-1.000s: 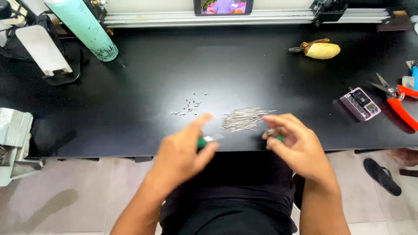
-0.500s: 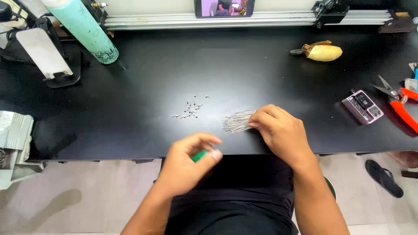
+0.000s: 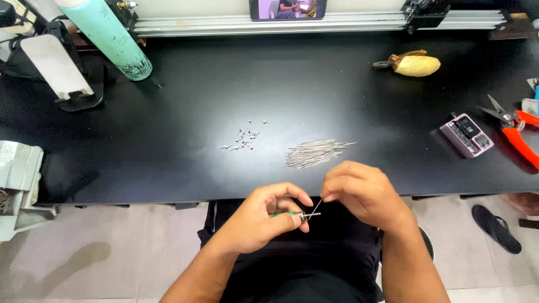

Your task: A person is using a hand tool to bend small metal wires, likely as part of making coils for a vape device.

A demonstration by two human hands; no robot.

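My left hand (image 3: 264, 219) grips a small green-handled tool (image 3: 292, 214) with a metal tip, held over my lap just off the table's near edge. My right hand (image 3: 362, 193) pinches a thin metal pin (image 3: 316, 208) and holds its lower end against the tool's tip. On the black table (image 3: 281, 90) just beyond my hands lies a pile of several thin metal pins (image 3: 315, 152). To its left sits a scatter of tiny metal pieces (image 3: 244, 137).
A teal bottle (image 3: 109, 36) and a tilted stand (image 3: 59, 67) occupy the far left. A yellow-handled tool (image 3: 412, 64) lies far right, with a small pink device (image 3: 466, 134) and red-handled cutters (image 3: 514, 132) beyond. A phone (image 3: 288, 8) leans at the back rail. A sandal (image 3: 497, 227) lies on the floor.
My right hand left the pin pile with one pin and came back toward me. Both hands have met over my lap, pin against the green tool's tip.
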